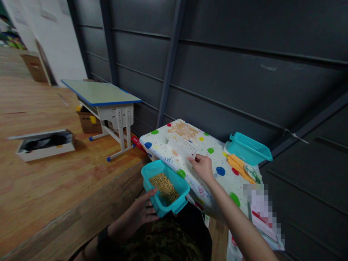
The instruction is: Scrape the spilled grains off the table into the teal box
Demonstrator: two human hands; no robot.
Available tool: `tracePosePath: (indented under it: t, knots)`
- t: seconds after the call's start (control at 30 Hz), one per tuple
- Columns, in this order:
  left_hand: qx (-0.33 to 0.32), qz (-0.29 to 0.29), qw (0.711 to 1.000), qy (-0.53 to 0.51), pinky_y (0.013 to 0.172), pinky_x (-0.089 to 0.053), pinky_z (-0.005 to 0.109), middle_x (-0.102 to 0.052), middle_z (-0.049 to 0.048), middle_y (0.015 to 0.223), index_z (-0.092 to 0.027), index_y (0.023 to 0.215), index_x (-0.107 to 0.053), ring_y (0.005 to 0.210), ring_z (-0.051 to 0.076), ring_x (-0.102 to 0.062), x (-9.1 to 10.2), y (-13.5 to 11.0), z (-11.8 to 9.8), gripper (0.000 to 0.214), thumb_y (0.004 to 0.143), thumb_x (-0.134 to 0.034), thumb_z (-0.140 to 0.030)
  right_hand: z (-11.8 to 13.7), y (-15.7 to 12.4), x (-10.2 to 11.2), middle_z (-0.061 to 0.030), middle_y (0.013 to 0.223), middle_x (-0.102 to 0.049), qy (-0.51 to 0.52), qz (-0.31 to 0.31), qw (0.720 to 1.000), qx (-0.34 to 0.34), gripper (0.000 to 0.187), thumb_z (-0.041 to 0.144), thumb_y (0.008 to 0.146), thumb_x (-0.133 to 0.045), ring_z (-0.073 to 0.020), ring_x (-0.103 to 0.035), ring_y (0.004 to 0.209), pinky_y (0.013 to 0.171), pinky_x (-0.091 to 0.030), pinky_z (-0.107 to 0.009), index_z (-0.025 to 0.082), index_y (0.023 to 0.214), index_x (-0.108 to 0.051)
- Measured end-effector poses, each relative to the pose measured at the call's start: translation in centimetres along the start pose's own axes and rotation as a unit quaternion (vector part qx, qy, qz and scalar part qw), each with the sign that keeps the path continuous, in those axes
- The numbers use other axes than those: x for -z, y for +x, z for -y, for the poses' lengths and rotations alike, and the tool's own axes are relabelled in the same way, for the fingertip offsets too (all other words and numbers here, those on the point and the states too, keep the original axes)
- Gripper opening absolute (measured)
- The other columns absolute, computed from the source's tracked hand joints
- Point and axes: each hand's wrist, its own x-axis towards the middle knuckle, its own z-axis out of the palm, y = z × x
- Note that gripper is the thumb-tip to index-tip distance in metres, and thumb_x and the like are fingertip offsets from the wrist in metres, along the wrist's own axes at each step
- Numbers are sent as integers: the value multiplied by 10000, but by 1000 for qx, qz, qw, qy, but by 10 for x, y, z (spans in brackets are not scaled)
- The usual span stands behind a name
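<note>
My left hand point(145, 210) is wrapped round the near left side of a teal plastic box point(181, 184), held beside the table's front edge. Soybeans point(164, 186) lie in the bottom of this box. On the table, my right hand point(201, 167) pinches the near right end of a white slotted plastic basket point(181, 146), which seems to be tipped on its side. Behind the basket, small tan grains or beans point(183, 130) are spread over the balloon-print tablecloth point(199, 156).
A second teal box point(248, 148) stands at the table's right end, with an orange cloth point(239, 166) beside it. A dark panelled wall point(231, 72) runs behind. To the left are a school desk point(103, 92) and an open white box point(46, 148) on the floor.
</note>
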Motion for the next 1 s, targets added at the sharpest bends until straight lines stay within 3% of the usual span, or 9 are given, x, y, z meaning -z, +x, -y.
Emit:
tracePosePath:
  t: [0.17, 0.37, 0.6, 0.73, 1.0]
  knots:
    - [-13, -13, 1000, 5, 899, -662, 436, -809, 62, 904, -198, 1307, -672, 856, 282, -823, 3, 6, 0, 652, 854, -897, -609, 5, -12, 6, -22, 551, -640, 14, 12, 1000, -1, 381, 500, 863, -649, -201, -582, 582, 578, -384, -299, 236, 590, -622]
    - [-25, -44, 999, 5, 936, -657, 441, -838, 95, 1001, -197, 1322, -663, 869, 285, -831, 4, 8, -2, 622, 890, -865, -597, 14, -36, 13, -14, 493, -566, -11, -31, 999, 16, 473, 567, 858, -619, -166, -493, 497, 536, -319, -299, 256, 523, -501]
    - [-36, -21, 999, 11, 1035, -643, 491, -834, 193, 1260, -186, 1363, -639, 1072, 345, -847, 5, 10, 1, 680, 890, -854, -624, 24, -68, 22, -50, 526, -650, -25, -50, 998, 3, 532, 629, 926, -589, -172, -511, 478, 505, -320, -291, 234, 569, -610]
    - [-33, -47, 998, 7, 996, -656, 488, -835, 179, 1222, -173, 1355, -626, 997, 325, -853, 0, 8, 1, 623, 926, -828, -577, 29, -85, 29, -45, 508, -638, -44, -64, 997, 18, 554, 629, 975, -572, -174, -530, 468, 501, -321, -287, 234, 592, -635]
    - [-28, -42, 998, 22, 942, -665, 449, -829, 188, 1253, -168, 1378, -642, 1020, 330, -851, -2, 5, -1, 671, 907, -846, -600, 35, -104, 34, -50, 482, -622, -82, -78, 991, 73, 625, 637, 1049, -519, -170, -520, 433, 507, -330, -293, 249, 566, -602]
